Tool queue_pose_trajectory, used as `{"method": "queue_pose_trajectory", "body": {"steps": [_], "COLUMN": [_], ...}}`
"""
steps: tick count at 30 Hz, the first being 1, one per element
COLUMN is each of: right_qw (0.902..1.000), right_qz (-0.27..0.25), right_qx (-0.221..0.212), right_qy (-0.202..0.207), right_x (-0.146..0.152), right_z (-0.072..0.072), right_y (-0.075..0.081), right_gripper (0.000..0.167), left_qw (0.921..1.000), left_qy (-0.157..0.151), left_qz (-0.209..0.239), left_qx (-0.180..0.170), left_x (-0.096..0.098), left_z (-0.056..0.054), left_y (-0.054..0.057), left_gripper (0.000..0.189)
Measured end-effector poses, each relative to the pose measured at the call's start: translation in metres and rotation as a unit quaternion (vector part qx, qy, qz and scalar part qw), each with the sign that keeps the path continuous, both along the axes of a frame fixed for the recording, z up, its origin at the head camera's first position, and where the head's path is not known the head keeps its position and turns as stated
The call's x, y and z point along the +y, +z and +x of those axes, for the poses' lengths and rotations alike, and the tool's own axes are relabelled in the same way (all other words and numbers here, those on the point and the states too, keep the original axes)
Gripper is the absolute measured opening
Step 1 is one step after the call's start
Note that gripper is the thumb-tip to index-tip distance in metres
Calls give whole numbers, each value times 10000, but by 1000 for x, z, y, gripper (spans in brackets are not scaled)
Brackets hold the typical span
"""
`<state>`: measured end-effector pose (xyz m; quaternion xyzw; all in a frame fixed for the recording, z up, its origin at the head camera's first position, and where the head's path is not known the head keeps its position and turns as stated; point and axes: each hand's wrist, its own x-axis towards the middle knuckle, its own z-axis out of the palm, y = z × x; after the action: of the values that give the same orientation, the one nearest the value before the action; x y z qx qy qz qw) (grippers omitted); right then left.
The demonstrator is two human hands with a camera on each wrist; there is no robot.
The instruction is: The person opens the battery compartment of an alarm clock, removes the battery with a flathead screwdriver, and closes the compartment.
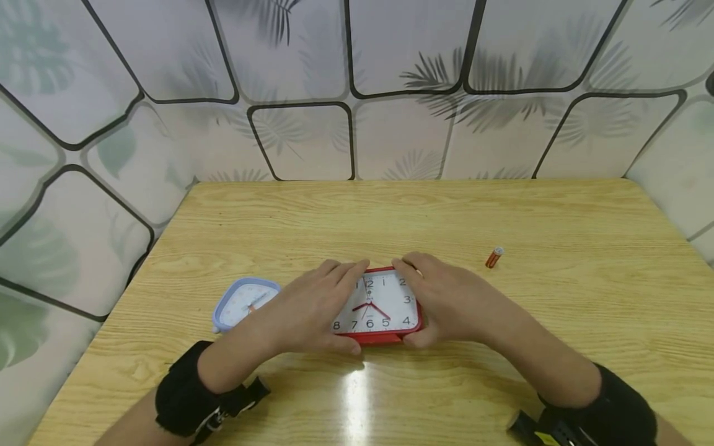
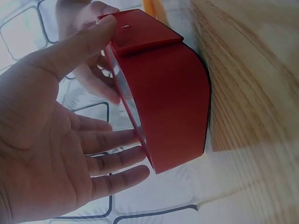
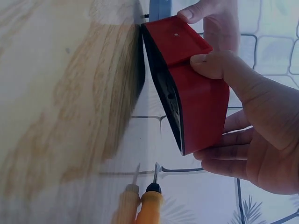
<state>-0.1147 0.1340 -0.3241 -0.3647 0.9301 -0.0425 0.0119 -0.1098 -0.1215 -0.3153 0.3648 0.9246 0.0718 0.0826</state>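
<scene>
A square red clock with a white face lies between both hands in the head view, its face turned up. My left hand grips its left side, the thumb at the bottom edge and the fingers toward the top. On the right side my right hand holds it likewise. The left wrist view shows the red casing with the thumb on a raised block at the bottom. Part of the dark back shows in the right wrist view. Whether the clock touches the table cannot be told.
A light blue clock lies left of the red one, partly behind the left forearm. At the right stands or lies a small orange cylinder, which looks like a battery. The wooden table meets a patterned wall at the back.
</scene>
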Motion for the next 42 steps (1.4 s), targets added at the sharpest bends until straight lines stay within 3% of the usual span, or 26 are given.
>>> {"method": "queue_pose_trajectory", "body": {"steps": [15, 28, 35, 42], "right_qw": [9937, 9697, 9647, 9670], "right_qz": [-760, -1667, -1815, -1964], "right_qx": [734, 1601, 1681, 1296], "right_qy": [377, 792, 904, 981], "right_x": [1, -5, -7, -5], "right_z": [4, 6, 8, 8], "right_y": [5, 1, 2, 6], "right_gripper": [109, 100, 97, 109], "left_qw": [9993, 9956, 9936, 9931], "left_qy": [54, -205, -231, 83], "left_qz": [350, 781, 925, 1058], "left_qx": [118, 478, 599, 497], "left_x": [0, 4, 7, 5], "left_z": [2, 4, 7, 6], "left_y": [-4, -9, -7, -4], "left_gripper": [140, 131, 140, 139]}}
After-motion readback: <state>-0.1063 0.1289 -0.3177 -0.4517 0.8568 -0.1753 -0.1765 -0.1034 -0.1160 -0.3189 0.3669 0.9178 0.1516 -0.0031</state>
